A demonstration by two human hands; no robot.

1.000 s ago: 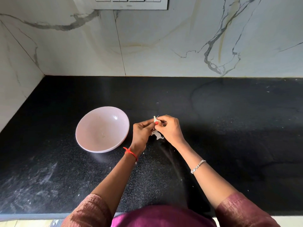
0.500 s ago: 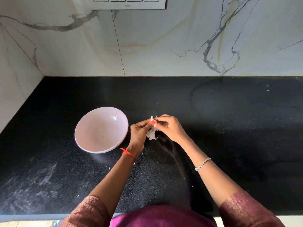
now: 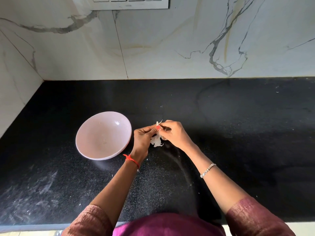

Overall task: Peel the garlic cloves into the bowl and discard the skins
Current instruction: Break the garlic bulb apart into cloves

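Observation:
A pale pink bowl (image 3: 88,133) sits on the black counter, just left of my hands, with only faint specks inside. My left hand (image 3: 143,138) and my right hand (image 3: 175,135) meet fingertip to fingertip over the counter, both pinching a small garlic clove (image 3: 157,123) whose pale tip sticks up between them. A loose clump of white papery skins (image 3: 156,141) hangs or lies just below the fingers; I cannot tell whether it touches the counter.
The black speckled counter (image 3: 238,133) stretches wide to the right, with pale smears at the front left. Marble walls close off the back and the left side. A switch plate (image 3: 129,3) sits high on the back wall.
Both hands stay pinched on the clove beside the bowl. The clump of skins below the fingers has shifted slightly and now shows larger between the hands.

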